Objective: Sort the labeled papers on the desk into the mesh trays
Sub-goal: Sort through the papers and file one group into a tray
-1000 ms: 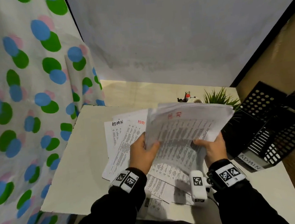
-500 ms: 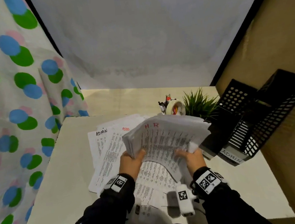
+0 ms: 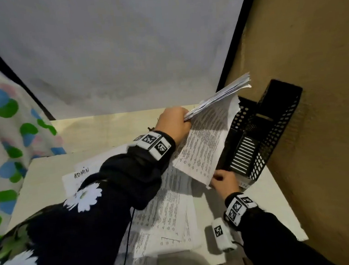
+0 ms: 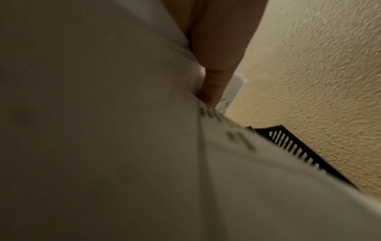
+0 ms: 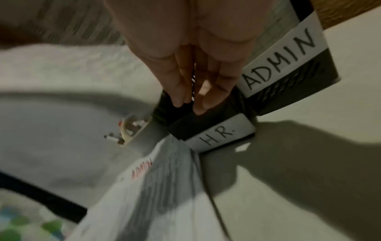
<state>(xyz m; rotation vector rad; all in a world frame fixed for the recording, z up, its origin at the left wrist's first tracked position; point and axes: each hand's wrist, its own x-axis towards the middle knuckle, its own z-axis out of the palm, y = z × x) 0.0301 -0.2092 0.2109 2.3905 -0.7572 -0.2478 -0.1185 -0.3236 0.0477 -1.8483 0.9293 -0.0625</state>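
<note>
My left hand (image 3: 175, 122) grips the far edge of a thick stack of printed papers (image 3: 207, 142), marked HR in red in the earlier frames. The stack stands tilted over the black mesh trays (image 3: 260, 144) at the desk's right. The left wrist view shows a finger (image 4: 216, 81) pressed on the stack (image 4: 123, 130), with a tray (image 4: 299, 146) beyond. My right hand (image 3: 223, 181) is at the stack's lower corner. Its fingers (image 5: 198, 97) lie straight against the tray fronts, between the ADMIN label (image 5: 280, 60) and the H.R. label (image 5: 218, 135).
Loose printed sheets (image 3: 171, 212) cover the middle of the white desk (image 3: 44, 184), one headed ADMIN (image 3: 81, 173). A tape dispenser (image 5: 132, 130) stands behind the trays. A tan wall (image 3: 311, 79) runs close on the right and a spotted curtain (image 3: 3, 145) hangs on the left.
Both hands have carried the stack from in front of me to the right and tipped it on edge over the trays. The right hand has slid down to its lower corner.
</note>
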